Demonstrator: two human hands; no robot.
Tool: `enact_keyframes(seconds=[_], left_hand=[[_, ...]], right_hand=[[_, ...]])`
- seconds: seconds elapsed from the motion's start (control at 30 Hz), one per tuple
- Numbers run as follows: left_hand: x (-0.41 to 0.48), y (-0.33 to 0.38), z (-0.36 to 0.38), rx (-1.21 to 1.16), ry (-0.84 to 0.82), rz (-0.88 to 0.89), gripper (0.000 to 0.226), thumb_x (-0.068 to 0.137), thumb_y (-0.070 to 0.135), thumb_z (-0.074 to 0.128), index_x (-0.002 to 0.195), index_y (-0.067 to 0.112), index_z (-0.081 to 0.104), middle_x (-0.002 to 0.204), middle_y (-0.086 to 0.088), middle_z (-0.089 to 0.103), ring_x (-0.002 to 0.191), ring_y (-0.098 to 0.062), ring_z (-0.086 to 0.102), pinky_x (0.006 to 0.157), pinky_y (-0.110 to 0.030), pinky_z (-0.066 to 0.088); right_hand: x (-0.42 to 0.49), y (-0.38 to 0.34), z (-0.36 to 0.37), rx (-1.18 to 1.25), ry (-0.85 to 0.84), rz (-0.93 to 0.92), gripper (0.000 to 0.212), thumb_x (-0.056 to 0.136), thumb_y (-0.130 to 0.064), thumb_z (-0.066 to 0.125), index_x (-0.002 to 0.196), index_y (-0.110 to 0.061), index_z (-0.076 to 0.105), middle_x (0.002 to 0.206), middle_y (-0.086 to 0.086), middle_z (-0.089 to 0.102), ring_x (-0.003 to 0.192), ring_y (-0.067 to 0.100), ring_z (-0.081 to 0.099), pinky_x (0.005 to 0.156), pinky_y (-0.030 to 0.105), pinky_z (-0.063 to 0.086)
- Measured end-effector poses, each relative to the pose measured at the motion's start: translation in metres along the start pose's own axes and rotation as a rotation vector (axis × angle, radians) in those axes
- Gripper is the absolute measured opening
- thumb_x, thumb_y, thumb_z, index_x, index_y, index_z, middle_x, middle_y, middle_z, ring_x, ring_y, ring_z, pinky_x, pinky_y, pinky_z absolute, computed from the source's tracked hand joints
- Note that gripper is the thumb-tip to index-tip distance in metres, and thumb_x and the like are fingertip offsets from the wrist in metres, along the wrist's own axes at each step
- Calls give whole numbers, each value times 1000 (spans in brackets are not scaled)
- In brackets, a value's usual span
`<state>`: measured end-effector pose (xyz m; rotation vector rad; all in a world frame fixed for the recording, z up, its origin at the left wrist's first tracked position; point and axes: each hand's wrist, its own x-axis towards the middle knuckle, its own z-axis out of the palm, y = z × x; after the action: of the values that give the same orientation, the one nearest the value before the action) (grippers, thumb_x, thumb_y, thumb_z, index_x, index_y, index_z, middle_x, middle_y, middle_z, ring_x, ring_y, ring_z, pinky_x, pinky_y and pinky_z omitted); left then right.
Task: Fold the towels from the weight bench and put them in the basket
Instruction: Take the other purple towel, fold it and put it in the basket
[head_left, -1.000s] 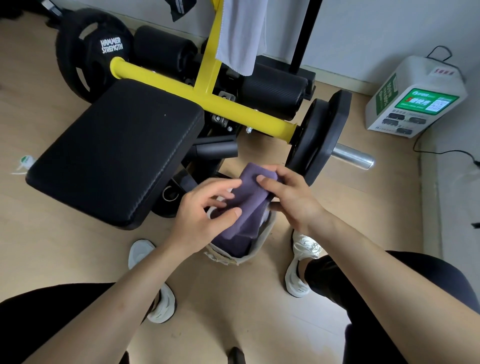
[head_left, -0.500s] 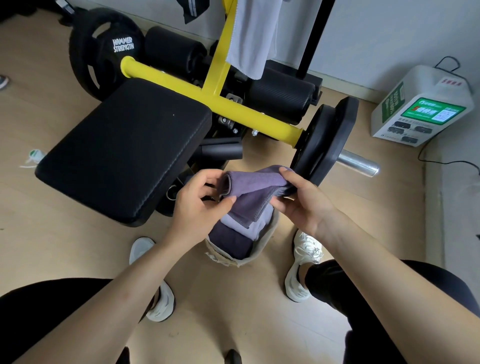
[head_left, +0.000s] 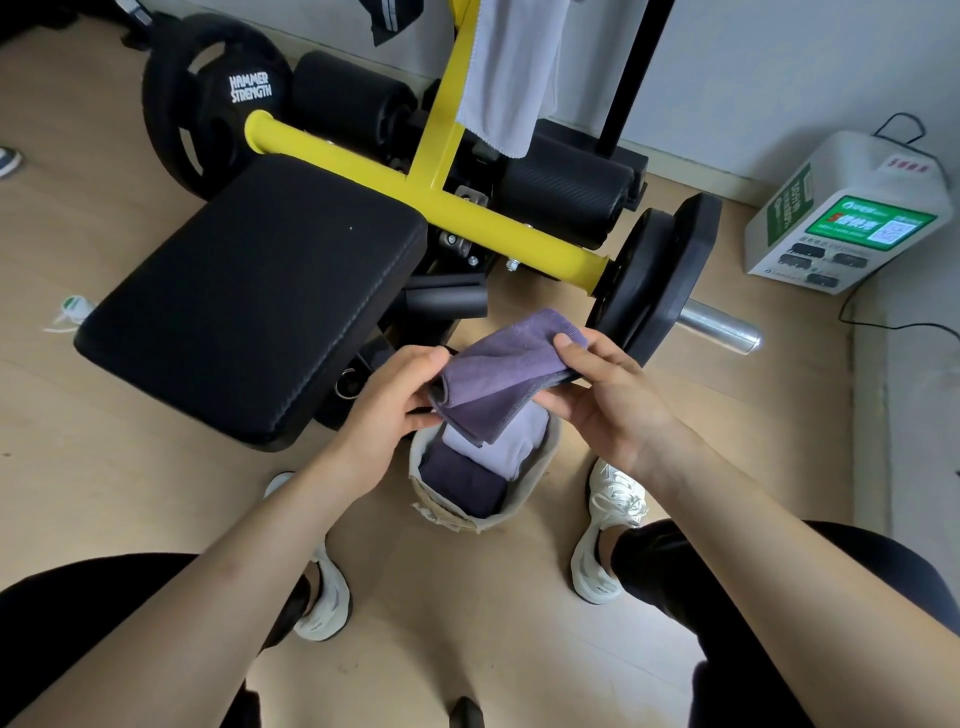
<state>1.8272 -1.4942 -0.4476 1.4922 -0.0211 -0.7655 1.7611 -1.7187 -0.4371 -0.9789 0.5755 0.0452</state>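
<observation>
Folded fuzzy purple towel between both hands' grip, above fabric basket

Basket mouth open beneath held towel

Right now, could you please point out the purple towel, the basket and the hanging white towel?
purple towel (head_left: 498, 364): head view, its upper fold.
basket (head_left: 543, 470): head view, right rim.
hanging white towel (head_left: 514, 67): head view, middle of the cloth.
</observation>
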Motion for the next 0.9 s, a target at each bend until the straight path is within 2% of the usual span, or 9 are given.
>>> enact_keyframes(seconds=[0.07, 0.13, 0.27, 0.4, 0.53, 0.63, 0.77, 0.9], left_hand=[[-1, -1, 1, -46, -52, -57, 64, 74, 53, 67, 123, 12, 60, 133, -12, 67, 123, -31, 65, 109, -56, 48], [-2, 0, 1, -109, -96, -81, 72, 72, 47, 71, 130, 7, 55, 136, -17, 64, 126, -37, 63, 108, -58, 49], [-2, 2, 1, -116, -101, -68, 53, 81, 23, 72, 131, 9, 60, 130, -19, 68, 114, -37, 68, 101, -55, 55], [2, -2, 0, -108, 43, -59, 31, 93, 6, 69, 123, 11, 66, 121, -16, 73, 113, -33, 71, 95, -46, 59], [6, -10, 0, -68, 185, -67, 27, 95, 11, 68, 122, 16, 65, 121, -9, 72, 114, -25, 71, 94, -43, 60], [5, -19, 1, -101, 186, -89, 29, 97, 13, 67, 125, 19, 62, 122, -7, 70, 112, -22, 71, 94, -45, 60], [6, -42, -3, 2, 215, -112, 35, 93, 7, 71, 126, 19, 63, 117, -6, 72, 109, -22, 71, 86, -40, 63], [22, -78, -5, 249, 259, -121, 43, 90, 7, 73, 129, 22, 63, 121, -5, 70, 113, -23, 67, 97, -45, 58]], right_hand=[[-1, 1, 2, -9, -21, -8, 17, 95, -17, 65, 112, -13, 68, 104, 11, 69, 96, 27, 69, 85, 39, 59], [-1, 0, 3, -16, -15, -21, 17, 95, -17, 65, 111, -14, 67, 102, 10, 69, 93, 25, 69, 83, 37, 59], [0, -1, 1, -45, 16, -22, 12, 94, -17, 67, 106, -16, 67, 94, 6, 71, 85, 22, 70, 76, 33, 59], [4, 6, -7, -136, 48, 15, 17, 90, -17, 72, 106, -18, 66, 86, 0, 70, 82, 21, 67, 77, 32, 57], [5, 20, -16, -208, 79, 55, 17, 88, -7, 70, 99, -17, 61, 82, 0, 68, 83, 22, 63, 82, 37, 59], [4, 30, -20, -228, 123, 80, 21, 87, -3, 69, 99, -16, 57, 84, 5, 65, 80, 23, 60, 76, 35, 58], [4, 57, -31, -330, 176, 143, 30, 85, -3, 69, 107, -19, 57, 93, 13, 63, 76, 25, 59, 66, 33, 57], [12, 92, -43, -493, 228, 254, 53, 82, -5, 73, 126, -30, 56, 120, 11, 62, 93, 28, 68, 63, 31, 57]])
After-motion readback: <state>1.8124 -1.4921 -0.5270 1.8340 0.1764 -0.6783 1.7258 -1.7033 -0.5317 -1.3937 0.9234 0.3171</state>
